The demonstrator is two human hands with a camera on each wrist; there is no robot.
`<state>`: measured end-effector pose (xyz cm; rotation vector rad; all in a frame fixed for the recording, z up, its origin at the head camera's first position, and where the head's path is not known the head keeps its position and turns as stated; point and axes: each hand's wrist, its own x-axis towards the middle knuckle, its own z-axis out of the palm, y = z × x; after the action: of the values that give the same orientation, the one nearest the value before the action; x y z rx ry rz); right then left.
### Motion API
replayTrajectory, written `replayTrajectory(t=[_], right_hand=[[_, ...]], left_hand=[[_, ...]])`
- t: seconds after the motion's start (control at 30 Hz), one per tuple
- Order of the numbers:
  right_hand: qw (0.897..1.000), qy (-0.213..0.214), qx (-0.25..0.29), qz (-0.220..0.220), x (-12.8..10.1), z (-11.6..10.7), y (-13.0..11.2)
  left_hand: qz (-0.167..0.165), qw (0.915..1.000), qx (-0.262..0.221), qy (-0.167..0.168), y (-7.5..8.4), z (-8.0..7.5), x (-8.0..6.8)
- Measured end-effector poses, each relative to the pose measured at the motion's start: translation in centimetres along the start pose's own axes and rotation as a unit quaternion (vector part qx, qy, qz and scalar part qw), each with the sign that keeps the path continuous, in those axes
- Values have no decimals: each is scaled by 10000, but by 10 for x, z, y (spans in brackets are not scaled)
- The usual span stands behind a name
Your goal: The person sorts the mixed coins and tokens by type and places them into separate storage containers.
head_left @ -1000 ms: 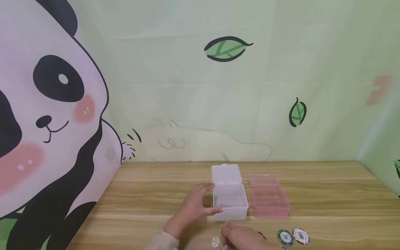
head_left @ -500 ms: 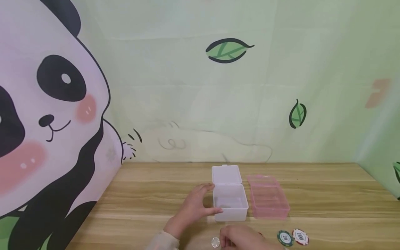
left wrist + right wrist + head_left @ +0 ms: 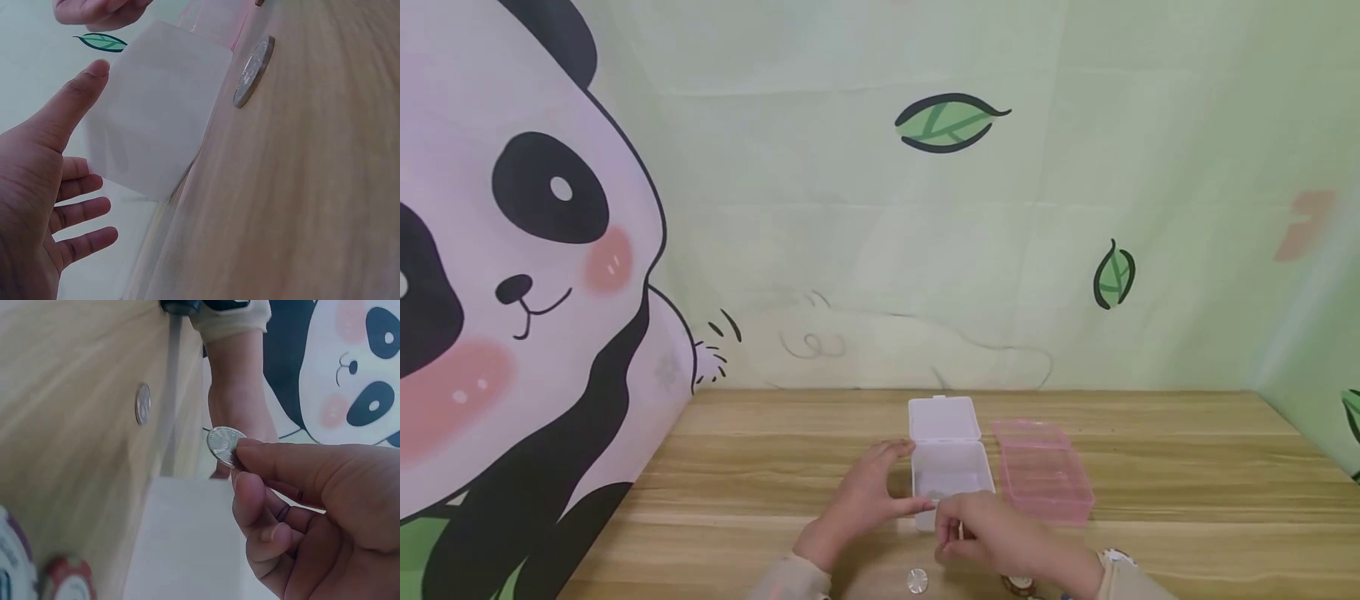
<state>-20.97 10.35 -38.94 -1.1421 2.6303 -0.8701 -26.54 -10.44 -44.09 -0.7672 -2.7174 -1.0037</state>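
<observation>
Pinching a silver coin [image 3: 224, 445] between thumb and index finger, the right hand [image 3: 337, 506] shows its other fingers folded toward the palm. In the right wrist view we observe the coin held by its edge, one face partly exposed and clear of the table [image 3: 737, 500]. In the head view the same hand hides the coin and covers part of the front of the white box [image 3: 927, 520]; we cannot tell whether the coin is above the rim or just before it.

We find the left hand [image 3: 867, 492] spread at the left side of this box, its thumb reaching across the front and a forefinger at the rear left corner. The left wrist view shows us the remaining fingers apart.

The white box stands upright, its lid [image 3: 943, 418] folded back behind it. Just to its right we note a translucent pink box [image 3: 1048, 507], likewise open. A second coin [image 3: 917, 581] lies flat on the wood in front of the white box. Beside the right forearm we see a red-edged chip [image 3: 1019, 586], partly hidden; the right wrist view adds a purple-edged chip [image 3: 15, 562], cut by the frame. Behind, we note a pale green backdrop [image 3: 850, 208] bearing a panda [image 3: 565, 258] and leaves.
</observation>
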Motion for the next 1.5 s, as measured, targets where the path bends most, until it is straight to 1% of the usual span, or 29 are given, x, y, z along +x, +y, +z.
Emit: replayTrajectory(t=[0.23,0.43,0.5,0.53,0.73,0.87,0.97,1.03,1.27,1.5], right_hand=[[9994,101,317,114,5,-14,8],[9964,82,741,401,10,-28,12],[9957,98,796,470,12,-33,13],[9958,126,749,508,12,-34,14],[9979,327,37,557,16,-38,18],[9976,303,123,614,25,-36,24],[9975,255,84,657,34,-32,29],[9974,215,-52,688,39,-30,31],[9944,90,-722,763,47,-22,32],[9873,105,-1414,717,52,-16,34]], left_hand=[[-24,10000,-12,-32,0,0,1],[-18,10000,7,-63,2,1,1],[-10,10000,24,-67,2,1,1],[-8,10000,35,-69,2,1,1],[13,9999,77,-76,1,0,1],[12,9999,89,-71,1,0,1],[44,9999,107,-33,1,0,1],[65,9999,114,-14,1,1,1],[36,10000,86,-35,1,0,0],[18,10000,60,-42,2,-2,0]])
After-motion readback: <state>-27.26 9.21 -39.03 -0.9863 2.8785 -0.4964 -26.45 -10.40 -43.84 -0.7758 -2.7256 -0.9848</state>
